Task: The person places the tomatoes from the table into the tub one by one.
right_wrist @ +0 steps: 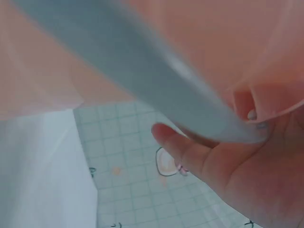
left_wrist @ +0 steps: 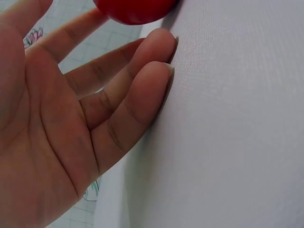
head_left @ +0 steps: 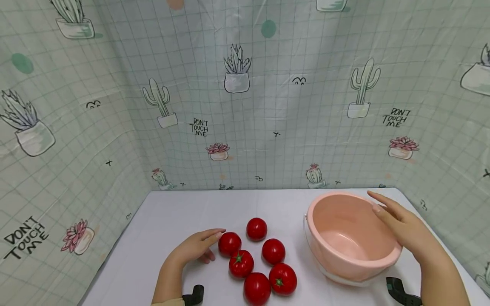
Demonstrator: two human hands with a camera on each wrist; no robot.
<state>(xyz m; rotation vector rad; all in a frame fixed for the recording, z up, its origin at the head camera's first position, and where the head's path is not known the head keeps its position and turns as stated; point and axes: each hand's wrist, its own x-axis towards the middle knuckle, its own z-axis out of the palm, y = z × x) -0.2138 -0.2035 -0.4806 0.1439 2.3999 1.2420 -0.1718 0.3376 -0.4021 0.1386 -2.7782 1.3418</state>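
Observation:
My left hand rests low over the white table, its fingertips at the leftmost tomato. In the left wrist view the fingers are loosely bent, and a tomato shows beyond them. Several red tomatoes form a loose group; one tomato and another tomato show green stem ends. My right hand lies against the right side of a pink bucket, thumb at its rim and fingers extended. The right wrist view shows the bucket's pale handle crossing by the palm.
The white table carries the tomatoes in the middle and the bucket at the right. A patterned curtain with cactus drawings closes off the back and both sides. Inside the bucket I see only its pink bottom and walls.

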